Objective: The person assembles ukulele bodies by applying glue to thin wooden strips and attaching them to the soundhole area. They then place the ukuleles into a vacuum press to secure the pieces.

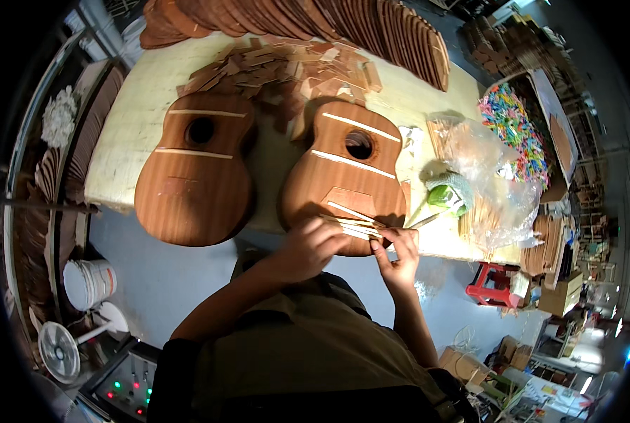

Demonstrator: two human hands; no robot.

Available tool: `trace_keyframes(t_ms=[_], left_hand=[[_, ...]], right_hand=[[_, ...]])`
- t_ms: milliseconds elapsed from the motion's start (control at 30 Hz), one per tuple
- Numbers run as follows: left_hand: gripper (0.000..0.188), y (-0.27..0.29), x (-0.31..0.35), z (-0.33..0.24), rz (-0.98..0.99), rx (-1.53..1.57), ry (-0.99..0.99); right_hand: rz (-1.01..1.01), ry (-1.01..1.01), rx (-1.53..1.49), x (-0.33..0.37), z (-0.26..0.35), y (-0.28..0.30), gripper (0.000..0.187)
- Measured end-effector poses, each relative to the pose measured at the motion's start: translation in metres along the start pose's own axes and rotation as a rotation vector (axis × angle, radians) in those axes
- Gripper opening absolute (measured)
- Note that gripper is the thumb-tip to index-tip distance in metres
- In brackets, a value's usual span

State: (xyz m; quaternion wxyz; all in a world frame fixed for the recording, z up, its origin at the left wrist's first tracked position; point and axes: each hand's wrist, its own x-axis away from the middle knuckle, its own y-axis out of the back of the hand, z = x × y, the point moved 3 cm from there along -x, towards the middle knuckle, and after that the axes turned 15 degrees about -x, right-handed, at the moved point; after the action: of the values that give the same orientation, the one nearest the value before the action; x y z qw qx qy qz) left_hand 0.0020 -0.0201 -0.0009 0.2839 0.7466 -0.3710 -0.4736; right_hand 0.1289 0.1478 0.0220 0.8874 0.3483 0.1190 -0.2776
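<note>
At the centre, the wooden guitar body (302, 189) looks smooth with a soft sheen; the wooden strips (361, 223) over its lower end look matt. Upper centre, the wood offcuts (258, 72) look rough-edged. At right, the bag (495, 211) is glossy, clear plastic; lower right, the stool (481, 290) is plastic.
</note>
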Motion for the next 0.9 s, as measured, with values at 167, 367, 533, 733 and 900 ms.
trace_keyframes(t_ms=[167,367,533,733,900], left_hand=[[0.023,0.007,-0.009,0.005,-0.105,-0.106,-0.007],[0.022,0.009,-0.010,0.000,-0.074,-0.109,-0.024],[0.023,0.012,-0.013,-0.003,-0.102,-0.190,0.001],[0.024,0.013,-0.012,-0.003,-0.119,-0.159,0.008],[0.025,0.009,-0.008,0.003,-0.093,-0.049,-0.016]], right_hand=[[0.017,0.051,0.052,0.008,0.003,-0.006,0.020],[-0.044,-0.007,0.007,0.013,0.007,-0.003,0.017],[-0.074,-0.024,0.061,0.014,0.011,-0.007,0.017],[-0.015,-0.021,0.085,0.013,0.016,-0.009,0.015],[-0.054,-0.026,-0.031,0.011,0.013,-0.006,0.014]])
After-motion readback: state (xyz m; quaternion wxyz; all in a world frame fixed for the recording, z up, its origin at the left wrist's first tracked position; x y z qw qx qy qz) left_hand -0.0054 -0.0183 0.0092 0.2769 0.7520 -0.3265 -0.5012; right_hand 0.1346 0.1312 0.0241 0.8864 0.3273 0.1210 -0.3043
